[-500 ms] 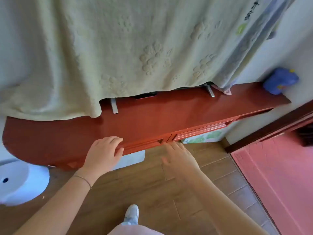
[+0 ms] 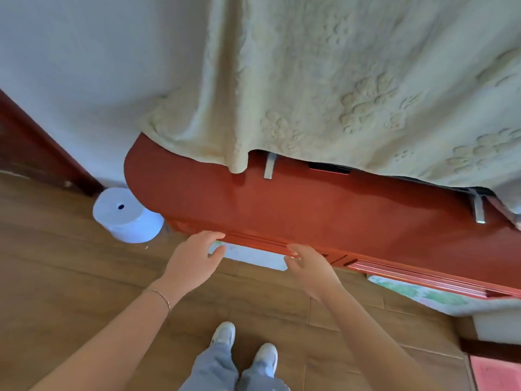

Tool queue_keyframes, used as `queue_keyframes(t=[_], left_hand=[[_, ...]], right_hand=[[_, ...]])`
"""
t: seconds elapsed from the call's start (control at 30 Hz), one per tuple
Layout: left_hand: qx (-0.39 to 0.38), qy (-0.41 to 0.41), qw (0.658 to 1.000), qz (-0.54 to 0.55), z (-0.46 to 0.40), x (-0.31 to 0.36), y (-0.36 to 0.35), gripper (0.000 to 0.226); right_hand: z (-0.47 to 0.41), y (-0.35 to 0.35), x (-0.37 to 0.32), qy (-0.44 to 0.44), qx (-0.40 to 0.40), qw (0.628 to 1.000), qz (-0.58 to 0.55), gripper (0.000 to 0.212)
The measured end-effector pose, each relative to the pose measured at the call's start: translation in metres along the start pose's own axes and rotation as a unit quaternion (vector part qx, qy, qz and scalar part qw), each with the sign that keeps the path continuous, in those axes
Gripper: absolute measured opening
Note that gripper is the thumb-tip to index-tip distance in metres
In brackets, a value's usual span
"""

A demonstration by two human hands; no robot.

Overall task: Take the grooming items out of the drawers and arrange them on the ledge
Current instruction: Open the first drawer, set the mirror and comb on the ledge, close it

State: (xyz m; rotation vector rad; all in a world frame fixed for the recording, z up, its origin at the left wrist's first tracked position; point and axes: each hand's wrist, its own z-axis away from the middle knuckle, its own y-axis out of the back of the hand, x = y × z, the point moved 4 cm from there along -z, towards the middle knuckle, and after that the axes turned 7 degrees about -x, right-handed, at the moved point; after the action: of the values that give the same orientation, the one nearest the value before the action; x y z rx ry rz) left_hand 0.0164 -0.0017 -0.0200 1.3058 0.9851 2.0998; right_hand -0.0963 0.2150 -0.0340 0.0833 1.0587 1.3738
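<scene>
No writing, label, brand, number or sign can be read anywhere here.

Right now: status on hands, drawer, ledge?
Left hand and right hand at left drawer front, grip unclear. Drawer looks closed. No grooming items visible. Blanket overhangs ledge.
</scene>
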Motion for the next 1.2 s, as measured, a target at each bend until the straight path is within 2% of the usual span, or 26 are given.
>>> queue_keyframes(t=[0.07, 0.13, 0.2, 0.27, 0.33, 0.5, 0.6, 0.67, 0.9, 1.1, 1.2], left_hand=[[-0.035, 0.089, 0.985, 0.146, 0.0, -0.004, -0.017, 0.026], [-0.067, 0.188, 0.934, 0.297, -0.005, -0.015, -0.037, 0.026], [-0.082, 0.282, 0.826, 0.481, -0.011, -0.029, -0.06, 0.029], [-0.064, 0.322, 0.715, 0.617, -0.022, -0.045, -0.084, 0.03], [-0.033, 0.355, 0.639, 0.681, -0.035, -0.06, -0.106, 0.036], [0.017, 0.376, 0.53, 0.76, -0.076, -0.065, -0.142, 0.049], [0.064, 0.349, 0.471, 0.808, -0.094, -0.059, -0.144, 0.052], [0.08, 0.344, 0.463, 0.813, -0.1, -0.058, -0.144, 0.054], [0.082, 0.36, 0.473, 0.8, -0.088, -0.065, -0.149, 0.052], [0.09, 0.381, 0.454, 0.801, -0.054, -0.07, -0.158, 0.048], [0.1, 0.396, 0.448, 0.795, -0.033, -0.07, -0.165, 0.046]], right_hand=[[-0.01, -0.017, 0.015, -0.076, -0.058, 0.976, -0.197, 0.022], [-0.022, -0.034, 0.032, -0.163, -0.08, 0.903, -0.388, 0.01], [-0.04, -0.051, 0.054, -0.211, -0.073, 0.837, -0.5, 0.01], [-0.06, -0.065, 0.072, -0.23, -0.045, 0.795, -0.559, 0.012], [-0.078, -0.075, 0.087, -0.254, -0.004, 0.739, -0.624, 0.01], [-0.113, -0.082, 0.098, -0.254, 0.078, 0.592, -0.761, 0.013], [-0.122, -0.084, 0.1, -0.222, 0.088, 0.55, -0.8, 0.015], [-0.126, -0.087, 0.102, -0.212, 0.089, 0.541, -0.809, 0.017], [-0.113, -0.092, 0.103, -0.217, 0.096, 0.531, -0.814, 0.022], [-0.08, -0.105, 0.101, -0.236, 0.092, 0.532, -0.808, 0.019], [-0.062, -0.113, 0.102, -0.251, 0.088, 0.549, -0.793, 0.02]])
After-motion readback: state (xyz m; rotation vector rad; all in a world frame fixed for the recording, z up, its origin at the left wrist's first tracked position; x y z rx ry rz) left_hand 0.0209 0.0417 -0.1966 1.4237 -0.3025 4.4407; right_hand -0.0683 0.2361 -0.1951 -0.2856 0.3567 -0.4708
